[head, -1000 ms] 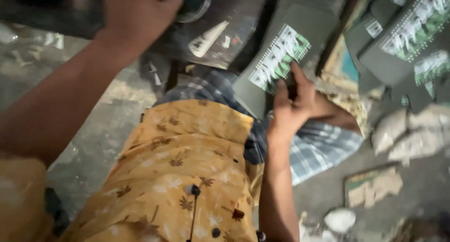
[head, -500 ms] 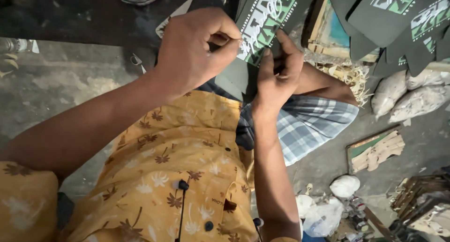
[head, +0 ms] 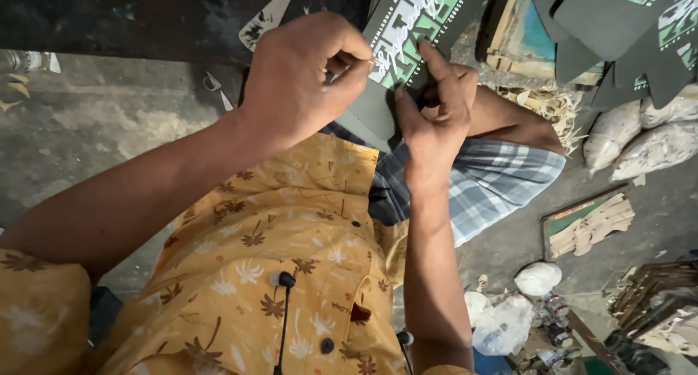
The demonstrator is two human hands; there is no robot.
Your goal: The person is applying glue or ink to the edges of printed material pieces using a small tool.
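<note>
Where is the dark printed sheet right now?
In the head view, top centre: the dark printed sheet is pinched between the left hand and right hand, above the checked cloth on the lap.

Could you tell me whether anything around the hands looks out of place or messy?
Nothing about the dark printed sheet looks damaged; both the left hand and right hand grip it. The floor is cluttered: loose straw, crumpled plastic bags and scattered scraps.

A dusty grey concrete floor [head: 94, 128] carries everything. On it lie white stuffed sacks [head: 640, 139], a shallow wooden tray of cut pieces [head: 589, 222], a white bundle [head: 538, 278], clear plastic bags [head: 502, 324] and paper scraps [head: 14, 88].
</note>
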